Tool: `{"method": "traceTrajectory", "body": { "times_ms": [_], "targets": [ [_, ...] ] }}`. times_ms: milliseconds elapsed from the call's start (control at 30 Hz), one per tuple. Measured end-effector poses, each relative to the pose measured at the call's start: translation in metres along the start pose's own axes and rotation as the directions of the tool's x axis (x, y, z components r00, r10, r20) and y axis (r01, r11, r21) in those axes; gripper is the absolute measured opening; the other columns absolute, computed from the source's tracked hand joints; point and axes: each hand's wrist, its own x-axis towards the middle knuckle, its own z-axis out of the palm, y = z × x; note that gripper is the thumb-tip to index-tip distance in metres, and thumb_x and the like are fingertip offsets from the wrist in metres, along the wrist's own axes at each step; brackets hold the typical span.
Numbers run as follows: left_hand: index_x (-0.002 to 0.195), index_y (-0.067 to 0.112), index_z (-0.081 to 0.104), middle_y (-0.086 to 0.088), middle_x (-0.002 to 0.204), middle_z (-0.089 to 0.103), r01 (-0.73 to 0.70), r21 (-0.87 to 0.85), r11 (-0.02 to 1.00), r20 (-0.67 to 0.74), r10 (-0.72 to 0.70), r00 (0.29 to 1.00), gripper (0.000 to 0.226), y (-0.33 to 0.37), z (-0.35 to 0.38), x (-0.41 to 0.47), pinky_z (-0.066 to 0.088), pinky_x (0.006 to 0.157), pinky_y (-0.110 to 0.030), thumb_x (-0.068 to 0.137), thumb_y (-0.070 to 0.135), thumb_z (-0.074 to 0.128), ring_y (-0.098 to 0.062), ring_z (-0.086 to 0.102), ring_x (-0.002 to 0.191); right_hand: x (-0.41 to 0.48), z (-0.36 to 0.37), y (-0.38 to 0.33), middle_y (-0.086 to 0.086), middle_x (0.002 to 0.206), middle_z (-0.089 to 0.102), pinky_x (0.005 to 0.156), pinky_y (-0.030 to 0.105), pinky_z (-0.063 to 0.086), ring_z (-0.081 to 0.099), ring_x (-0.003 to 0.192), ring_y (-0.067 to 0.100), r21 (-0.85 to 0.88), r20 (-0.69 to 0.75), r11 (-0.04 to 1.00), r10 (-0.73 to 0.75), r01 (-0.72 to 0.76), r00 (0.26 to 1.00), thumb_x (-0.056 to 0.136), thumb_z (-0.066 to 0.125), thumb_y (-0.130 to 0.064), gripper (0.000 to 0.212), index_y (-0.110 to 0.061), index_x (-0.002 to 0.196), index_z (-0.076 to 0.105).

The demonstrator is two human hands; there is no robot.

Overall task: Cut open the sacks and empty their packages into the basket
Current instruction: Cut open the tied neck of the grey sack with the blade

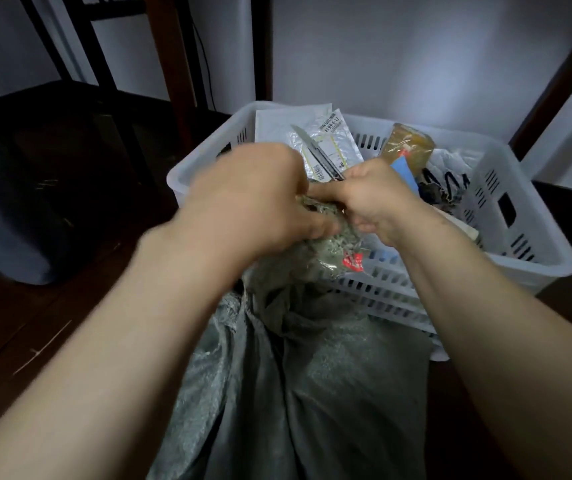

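**Head view**
- Left hand [253,199]: fingers curled round the bunched neck of the sack [312,375].
- Right hand [378,199]: closed on the knife [315,154], blade pointing up and away from me, knuckles against the same neck.
- Sack: hangs below my grip. Neck seemingly uncut, contents still to tip.
- Basket [519,251]: just beyond my hands, already holding packages [333,140].
- Red tag [353,263]: beneath my right hand.
- Hazard: my left fingers close to the blade.
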Motion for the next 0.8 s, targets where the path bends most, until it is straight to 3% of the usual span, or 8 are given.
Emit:
{"method": "traceTrajectory", "body": {
  "times_ms": [67,133,267,367,433,500,600,800],
  "targets": [
    [0.104,0.024,0.064,0.004,0.082,0.058,-0.054,-0.058,0.997,-0.002,0.053,0.999,0.038,0.004,0.021,-0.001,0.046,0.075,-0.031,0.073,0.043,0.074,-0.027,0.059,0.096,0.0,0.001,-0.002,-0.005,0.035,0.027,0.035,0.016,0.014,0.019,0.028,0.008,0.004,0.008,1.0,0.011,-0.011,1.0,0.076,0.079,-0.025,0.052,-0.018,0.057,0.032],
    [0.097,0.022,0.066,-0.001,0.086,0.062,-0.074,-0.107,0.991,-0.04,0.07,0.997,0.019,-0.001,0.039,0.005,0.046,0.076,-0.033,0.078,0.021,0.067,-0.029,0.059,0.097,0.0,0.001,-0.002,-0.005,0.038,0.024,0.035,0.016,0.013,0.017,0.032,0.009,-0.002,-0.011,1.0,-0.011,0.011,1.0,0.075,0.08,-0.027,0.055,-0.02,0.055,0.029],
    [0.084,0.022,0.07,0.002,0.083,0.067,0.037,-0.374,0.927,0.042,-0.024,0.999,0.02,-0.012,0.045,0.013,0.048,0.078,-0.026,0.077,0.004,0.062,-0.018,0.06,0.083,-0.001,0.001,0.002,-0.012,0.033,0.021,0.032,0.016,0.015,0.017,0.028,0.005,-0.01,-0.054,0.995,-0.1,0.099,0.994,0.077,0.078,-0.025,0.056,-0.02,0.052,0.029],
    [0.072,0.011,0.07,-0.003,0.069,0.066,0.208,-0.682,0.701,0.208,-0.086,0.974,0.004,-0.014,0.045,0.012,0.047,0.073,-0.028,0.072,0.015,0.068,-0.018,0.058,0.069,-0.005,0.004,0.0,-0.014,0.027,0.025,0.028,0.013,0.017,0.022,0.022,0.002,-0.02,-0.069,0.991,-0.135,0.134,0.988,0.08,0.076,-0.018,0.055,-0.019,0.047,0.032],
    [0.078,0.002,0.07,-0.018,0.079,0.069,0.307,-0.802,0.513,0.308,-0.086,0.948,0.03,-0.019,0.05,0.013,0.049,0.08,-0.037,0.064,0.029,0.073,-0.029,0.061,0.071,-0.009,0.007,-0.002,-0.014,0.026,0.034,0.028,0.01,0.021,0.029,0.02,0.001,0.024,-0.031,0.991,-0.134,0.135,0.99,0.084,0.072,-0.014,0.048,-0.019,0.049,0.039],
    [0.087,-0.004,0.069,-0.025,0.09,0.07,0.341,-0.821,0.458,0.346,-0.076,0.935,0.047,-0.024,0.057,0.014,0.049,0.088,-0.042,0.066,0.036,0.081,-0.031,0.063,0.075,-0.011,0.007,-0.008,-0.009,0.042,0.054,0.029,0.012,0.023,0.031,0.022,0.001,0.027,0.022,0.994,-0.107,0.107,0.994,0.085,0.07,-0.025,0.037,-0.015,0.057,0.049],
    [0.091,-0.002,0.069,-0.019,0.094,0.071,0.414,-0.861,0.296,0.375,-0.181,0.909,0.032,-0.028,0.066,0.014,0.049,0.093,-0.041,0.076,0.025,0.076,-0.03,0.065,0.085,-0.004,-0.003,-0.012,0.002,0.08,0.067,0.035,0.013,0.022,0.029,0.031,0.004,-0.082,0.038,0.996,-0.021,0.024,0.999,0.083,0.062,-0.054,0.043,-0.011,0.083,0.066],
    [0.088,0.006,0.068,-0.014,0.084,0.066,0.448,-0.894,-0.028,0.437,-0.286,0.853,0.015,-0.03,0.072,0.026,0.053,0.074,-0.032,0.083,0.02,0.068,-0.027,0.061,0.075,-0.015,-0.056,-0.032,0.001,0.058,0.053,0.038,0.016,0.023,0.033,0.036,0.007,-0.369,0.178,0.921,-0.064,0.126,0.982,0.094,0.055,-0.029,0.023,-0.015,0.086,0.071]
  ]
}}
